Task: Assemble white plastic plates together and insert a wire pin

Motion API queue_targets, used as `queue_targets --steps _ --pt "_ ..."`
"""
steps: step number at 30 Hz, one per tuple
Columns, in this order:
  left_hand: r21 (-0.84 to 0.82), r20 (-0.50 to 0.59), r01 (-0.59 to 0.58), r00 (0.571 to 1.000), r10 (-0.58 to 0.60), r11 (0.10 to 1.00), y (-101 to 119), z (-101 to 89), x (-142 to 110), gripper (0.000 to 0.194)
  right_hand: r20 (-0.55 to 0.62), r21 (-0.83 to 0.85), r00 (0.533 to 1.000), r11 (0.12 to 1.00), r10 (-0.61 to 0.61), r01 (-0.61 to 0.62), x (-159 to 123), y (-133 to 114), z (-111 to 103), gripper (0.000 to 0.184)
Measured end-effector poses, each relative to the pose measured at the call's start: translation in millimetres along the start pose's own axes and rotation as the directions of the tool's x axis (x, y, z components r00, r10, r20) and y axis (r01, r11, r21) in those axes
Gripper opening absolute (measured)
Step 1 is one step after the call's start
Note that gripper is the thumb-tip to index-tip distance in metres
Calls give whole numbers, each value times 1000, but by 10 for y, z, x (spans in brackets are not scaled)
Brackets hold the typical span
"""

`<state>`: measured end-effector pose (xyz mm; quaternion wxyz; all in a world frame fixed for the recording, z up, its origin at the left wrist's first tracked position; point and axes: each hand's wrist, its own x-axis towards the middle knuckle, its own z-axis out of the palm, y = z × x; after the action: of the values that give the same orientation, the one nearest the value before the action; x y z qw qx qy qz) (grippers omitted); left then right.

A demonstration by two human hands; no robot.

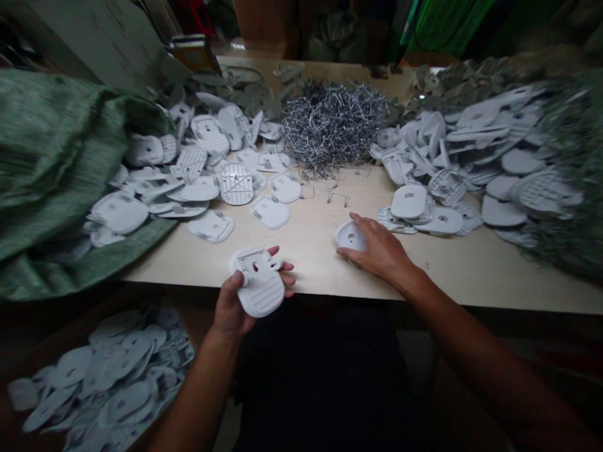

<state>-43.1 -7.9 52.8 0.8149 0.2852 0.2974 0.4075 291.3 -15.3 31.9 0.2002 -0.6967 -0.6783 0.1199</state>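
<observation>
From the head view, the left hand clenches a white plastic plate from beneath, well below the heap of wire clips. Nearer that heap's right side, the right hand seems to cup a round white disc, though the view leaves its hold unsure. Brushing the heap could scatter or snag clips. No writing is legible.

The held plate, the round piece and the heaped parts are smooth, matt white plastic, beside glinting bare metal wire, a coarse woven green cloth sack and a smooth, pale wood-look counter.
</observation>
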Motion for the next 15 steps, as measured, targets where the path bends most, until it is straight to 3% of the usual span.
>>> queue_targets --steps 3,10,15 --pt "-7 32 29 999 -29 1000 -29 30 24 88 39 -34 998 998 51 -50 -76 -72 107 98" --pt "-64 155 97 984 -86 993 -84 174 115 91 72 19 995 997 -72 71 -122 -163 41 103" --pt "-94 188 101 979 -82 990 -96 192 104 99 117 10 993 1000 -11 9 -159 -130 33 103"
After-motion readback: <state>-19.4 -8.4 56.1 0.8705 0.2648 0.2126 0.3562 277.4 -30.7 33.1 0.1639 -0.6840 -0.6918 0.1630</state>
